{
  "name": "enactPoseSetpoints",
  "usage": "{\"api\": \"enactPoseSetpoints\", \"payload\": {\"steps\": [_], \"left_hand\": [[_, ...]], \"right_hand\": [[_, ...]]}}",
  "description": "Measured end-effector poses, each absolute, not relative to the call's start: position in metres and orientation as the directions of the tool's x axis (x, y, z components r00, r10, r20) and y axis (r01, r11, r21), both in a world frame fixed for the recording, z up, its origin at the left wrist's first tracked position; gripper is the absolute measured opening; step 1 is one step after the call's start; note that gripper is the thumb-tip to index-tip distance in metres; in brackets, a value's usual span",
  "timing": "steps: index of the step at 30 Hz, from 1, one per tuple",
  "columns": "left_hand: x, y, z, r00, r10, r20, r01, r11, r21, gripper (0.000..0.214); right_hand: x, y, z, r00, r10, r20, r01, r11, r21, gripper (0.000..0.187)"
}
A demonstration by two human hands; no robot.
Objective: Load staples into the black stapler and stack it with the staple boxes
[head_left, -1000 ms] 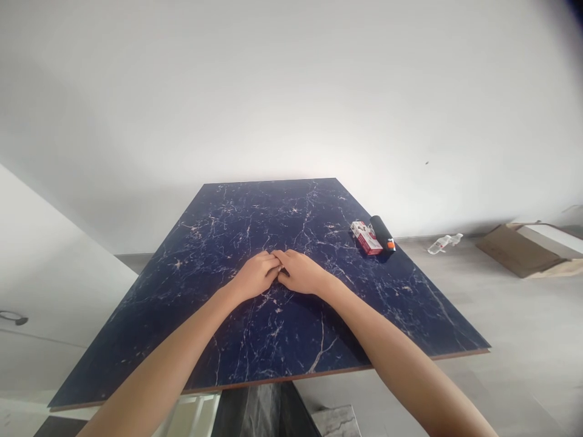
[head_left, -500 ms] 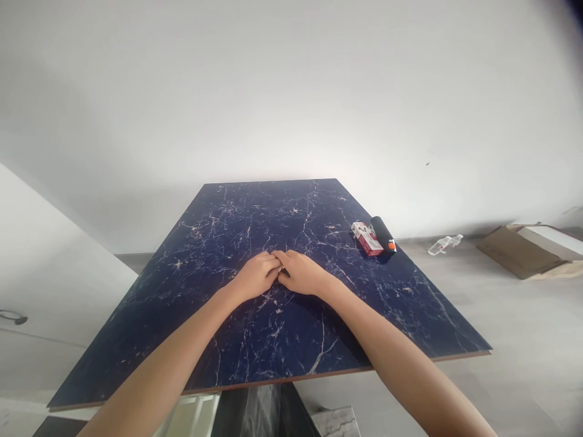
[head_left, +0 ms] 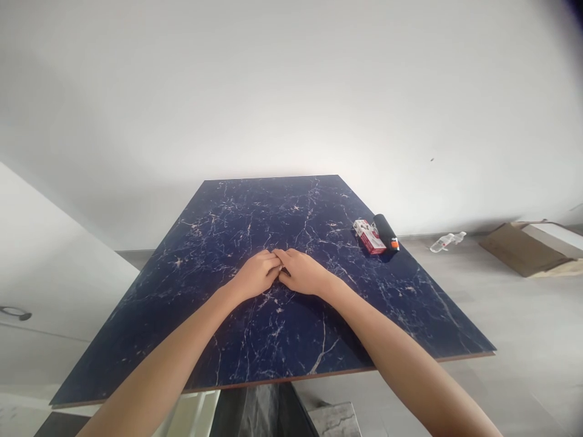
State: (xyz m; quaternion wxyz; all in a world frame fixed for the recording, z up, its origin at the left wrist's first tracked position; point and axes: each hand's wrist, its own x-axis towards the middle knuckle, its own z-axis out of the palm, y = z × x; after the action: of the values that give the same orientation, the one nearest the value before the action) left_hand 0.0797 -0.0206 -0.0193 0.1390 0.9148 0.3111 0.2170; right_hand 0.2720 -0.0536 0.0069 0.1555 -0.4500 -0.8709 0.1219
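The left grip (head_left: 255,276) and right grip (head_left: 300,273) lie palm down near the middle of a dark blue, marble-veined surface (head_left: 273,206), their curled fingers (head_left: 276,262) meeting and overlapping. Neither grip is spread wide, and neither shows a clear hold on anything; whether something small sits between the fingertips is too hidden to tell. The nearest loose things lie ahead and to the right of both grips, so the right grip is the closer of the two. A red-and-white box (head_left: 368,238) lies flat there, just beside a black cylinder (head_left: 385,232) with an orange end (head_left: 395,244). The long axes of both run diagonally, from far left to near right, and the orange end points toward the surface's right edge, lying very near it. A broad stretch of veined surface separates the right grip from the box, and more of it extends ahead toward the white wall (head_left: 291,91). Both forearms reach in over the near edge, which shows a thin brown rim (head_left: 273,377). Beyond the right edge, a plastic water bottle (head_left: 445,241) lies on the pale floor (head_left: 523,340), and a flattened-looking cardboard box (head_left: 514,250) sits farther right.
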Motion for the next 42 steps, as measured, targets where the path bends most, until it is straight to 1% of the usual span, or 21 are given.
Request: {"api": "enactPoseSetpoints", "payload": {"steps": [8,13,16,21,24,30,32,34,35,37,38,39,40,42], "left_hand": [[0.082,-0.021,-0.018,0.724,0.609,0.325,0.492,-0.785,0.377,0.030],[0.082,-0.020,-0.019,0.724,0.605,0.331,0.490,-0.789,0.371,0.031],[0.081,-0.019,-0.021,0.725,0.606,0.327,0.496,-0.789,0.363,0.030],[0.081,-0.019,-0.020,0.727,0.609,0.318,0.502,-0.787,0.359,0.033],[0.081,-0.019,-0.020,0.725,0.615,0.310,0.504,-0.781,0.369,0.034],[0.079,-0.019,-0.015,0.725,0.612,0.315,0.486,-0.779,0.395,0.034],[0.077,-0.019,-0.012,0.714,0.617,0.332,0.498,-0.780,0.378,0.030],[0.075,-0.020,-0.009,0.666,0.646,0.373,0.538,-0.762,0.361,0.027],[0.074,-0.020,-0.007,0.624,0.673,0.396,0.564,-0.739,0.367,0.026],[0.072,-0.022,-0.005,0.514,0.730,0.451,0.608,-0.681,0.408,0.027],[0.071,-0.022,-0.005,0.461,0.748,0.478,0.617,-0.657,0.434,0.027],[0.070,-0.023,-0.005,0.418,0.756,0.503,0.617,-0.643,0.454,0.027],[0.069,-0.023,-0.005,0.392,0.756,0.524,0.611,-0.640,0.466,0.027],[0.068,-0.024,-0.006,0.385,0.747,0.543,0.596,-0.650,0.472,0.027]], "right_hand": [[0.277,-0.047,0.004,-0.556,0.814,0.167,0.716,0.571,-0.402,0.039],[0.277,-0.046,0.001,-0.554,0.812,0.184,0.714,0.578,-0.395,0.040],[0.275,-0.048,0.002,-0.557,0.812,0.177,0.717,0.577,-0.391,0.035],[0.274,-0.049,0.004,-0.546,0.821,0.164,0.734,0.564,-0.379,0.029],[0.274,-0.047,0.003,-0.552,0.812,0.191,0.719,0.579,-0.385,0.033],[0.274,-0.041,-0.005,-0.554,0.790,0.262,0.663,0.609,-0.436,0.040],[0.275,-0.040,-0.006,-0.553,0.786,0.276,0.651,0.614,-0.445,0.042],[0.279,-0.037,-0.003,-0.545,0.781,0.306,0.653,0.624,-0.429,0.044],[0.283,-0.036,0.002,-0.521,0.787,0.330,0.676,0.616,-0.403,0.043],[0.301,-0.032,0.013,-0.414,0.820,0.396,0.765,0.549,-0.337,0.039],[0.313,-0.030,0.020,-0.305,0.845,0.440,0.834,0.460,-0.305,0.036],[0.329,-0.029,0.026,-0.204,0.857,0.473,0.875,0.377,-0.305,0.035],[0.346,-0.028,0.032,-0.100,0.858,0.504,0.902,0.291,-0.318,0.038],[0.385,-0.028,0.038,0.184,0.820,0.541,0.930,0.033,-0.366,0.044]]}}
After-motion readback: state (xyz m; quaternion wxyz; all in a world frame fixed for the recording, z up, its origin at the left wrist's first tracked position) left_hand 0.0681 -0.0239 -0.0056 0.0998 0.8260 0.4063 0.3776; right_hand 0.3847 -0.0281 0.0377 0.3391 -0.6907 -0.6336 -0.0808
